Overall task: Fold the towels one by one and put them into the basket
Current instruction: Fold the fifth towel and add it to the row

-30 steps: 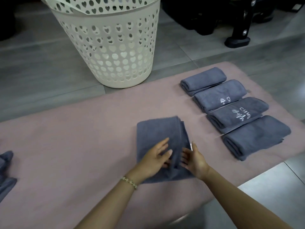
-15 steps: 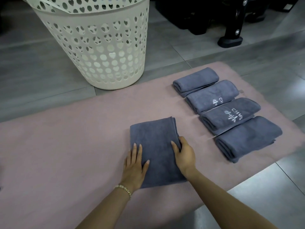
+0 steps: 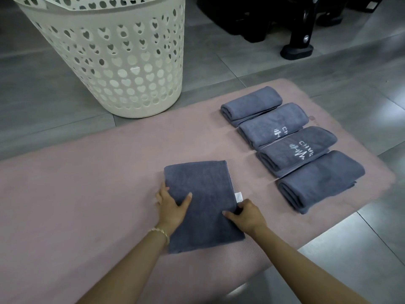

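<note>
Both edges of the towel (image 3: 203, 187) are pinched, left hand (image 3: 169, 207) and right hand (image 3: 247, 216) thumbs on top, probably for another fold.

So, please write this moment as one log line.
stage: folding; towel: flat on mat; left hand: grips left edge; right hand: grips right edge

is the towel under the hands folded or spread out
Folded. The towel lies as a compact rectangle on the mat with stacked layers showing along its right edge; left hand and right hand grip its sides.
</note>
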